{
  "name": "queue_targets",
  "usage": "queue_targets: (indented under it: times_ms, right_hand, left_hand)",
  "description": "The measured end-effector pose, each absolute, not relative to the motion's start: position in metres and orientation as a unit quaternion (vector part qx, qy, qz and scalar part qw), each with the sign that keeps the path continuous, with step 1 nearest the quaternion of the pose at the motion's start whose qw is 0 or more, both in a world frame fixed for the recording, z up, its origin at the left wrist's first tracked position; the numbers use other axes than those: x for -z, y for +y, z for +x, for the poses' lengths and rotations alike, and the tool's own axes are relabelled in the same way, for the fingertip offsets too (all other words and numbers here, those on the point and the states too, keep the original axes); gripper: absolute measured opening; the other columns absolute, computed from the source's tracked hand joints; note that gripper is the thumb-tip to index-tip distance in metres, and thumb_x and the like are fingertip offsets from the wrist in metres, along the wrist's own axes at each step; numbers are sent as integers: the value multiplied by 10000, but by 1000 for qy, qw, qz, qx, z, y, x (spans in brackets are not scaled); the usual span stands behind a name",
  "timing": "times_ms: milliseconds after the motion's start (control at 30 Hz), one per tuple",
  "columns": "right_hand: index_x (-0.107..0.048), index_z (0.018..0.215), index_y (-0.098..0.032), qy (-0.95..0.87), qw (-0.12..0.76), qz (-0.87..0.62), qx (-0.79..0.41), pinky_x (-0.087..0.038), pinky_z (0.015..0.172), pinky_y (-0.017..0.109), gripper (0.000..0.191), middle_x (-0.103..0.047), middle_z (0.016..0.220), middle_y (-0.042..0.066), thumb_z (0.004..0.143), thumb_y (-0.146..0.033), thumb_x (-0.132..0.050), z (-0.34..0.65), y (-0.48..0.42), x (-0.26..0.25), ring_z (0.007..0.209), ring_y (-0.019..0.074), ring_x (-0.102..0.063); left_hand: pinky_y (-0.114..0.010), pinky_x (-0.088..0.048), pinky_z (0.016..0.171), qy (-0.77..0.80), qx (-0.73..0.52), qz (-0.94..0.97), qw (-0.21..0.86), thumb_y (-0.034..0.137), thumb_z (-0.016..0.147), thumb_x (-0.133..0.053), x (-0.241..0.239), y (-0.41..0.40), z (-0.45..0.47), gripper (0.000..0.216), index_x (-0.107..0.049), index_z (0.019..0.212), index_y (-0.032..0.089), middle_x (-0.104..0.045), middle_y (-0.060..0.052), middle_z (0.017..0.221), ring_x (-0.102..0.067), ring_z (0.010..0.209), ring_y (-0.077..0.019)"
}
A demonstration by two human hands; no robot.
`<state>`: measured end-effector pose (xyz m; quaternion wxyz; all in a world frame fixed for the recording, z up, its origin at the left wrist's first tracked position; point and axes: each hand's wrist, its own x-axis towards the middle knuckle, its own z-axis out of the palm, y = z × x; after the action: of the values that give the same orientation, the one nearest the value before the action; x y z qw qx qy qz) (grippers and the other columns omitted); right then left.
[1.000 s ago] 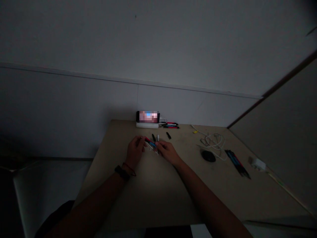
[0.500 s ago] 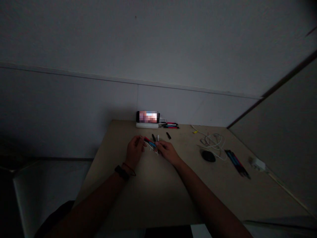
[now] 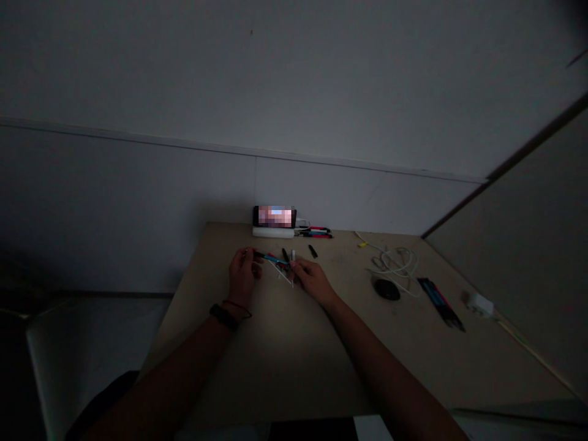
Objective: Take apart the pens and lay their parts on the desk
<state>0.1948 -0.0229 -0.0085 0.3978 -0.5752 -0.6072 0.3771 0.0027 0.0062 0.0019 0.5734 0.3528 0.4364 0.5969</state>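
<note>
A blue and black pen [image 3: 271,258] is held slantwise between my two hands above the table. The fingers of my left hand [image 3: 242,272] are closed on its dark end. My right hand [image 3: 313,280] pinches the other end near the fingertips. Under the pen lie thin white sticks [image 3: 285,278] and something red, partly covered; their exact kind is too dim to tell. Just beyond my right fingertips are a small black piece [image 3: 285,253] and a white cylindrical piece [image 3: 293,253]. Another black piece [image 3: 313,251] lies farther right.
A lit phone [image 3: 274,217] leans at the wall on a white block [image 3: 272,233], with several pens [image 3: 316,234] beside it. To the right are a coiled white cable [image 3: 399,263], a black mouse [image 3: 386,289], more pens [image 3: 440,303] and a white adapter [image 3: 480,304].
My left hand has moved slightly left, and more of the blue and black pen shows between my hands. The red part seen near my left fingers is now mostly hidden. My right hand stays about where it was.
</note>
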Motion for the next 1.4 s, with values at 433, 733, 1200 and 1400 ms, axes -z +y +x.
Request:
queue_targets:
  times_ms: [433, 733, 1200, 1400]
  right_hand:
    - [-588, 631, -211, -555, 422, -581, -420, -378, 472, 273, 627, -494, 474, -16, 890, -764, -446, 197, -20, 12, 441, 140, -454]
    - [-549, 622, -218, -496, 465, -585, -442, -360, 422, 269, 635, -567, 544, 21, 866, -789, -420, 196, -20, 8, 444, 140, -477]
    - [-511, 561, -210, -569, 420, -572, -416, -313, 494, 263, 612, -444, 479, -37, 822, -760, -562, 197, -22, 1, 458, 108, -374]
    - [-491, 539, -206, -553, 430, -563, -438, -245, 486, 265, 615, -404, 474, -48, 797, -755, -594, 197, -23, -1, 454, 98, -317]
  left_hand:
    - [-182, -359, 415, 428, -588, 370, 578, 617, 799, -682, -1, 7, 5, 464, -569, 893, 177, -628, 18, 693, -485, 449, -59]
    - [-187, -360, 426, 432, -573, 416, 559, 589, 790, -704, 0, 6, 5, 435, -572, 803, 174, -628, 13, 708, -483, 466, -58]
    - [-206, -376, 466, 412, -519, 508, 550, 564, 852, -647, 1, 2, 8, 400, -598, 812, 169, -636, 0, 684, -471, 482, -77]
    - [-218, -369, 507, 416, -496, 555, 522, 537, 924, -545, 0, -2, 7, 388, -537, 754, 189, -554, 31, 615, -448, 502, -90]
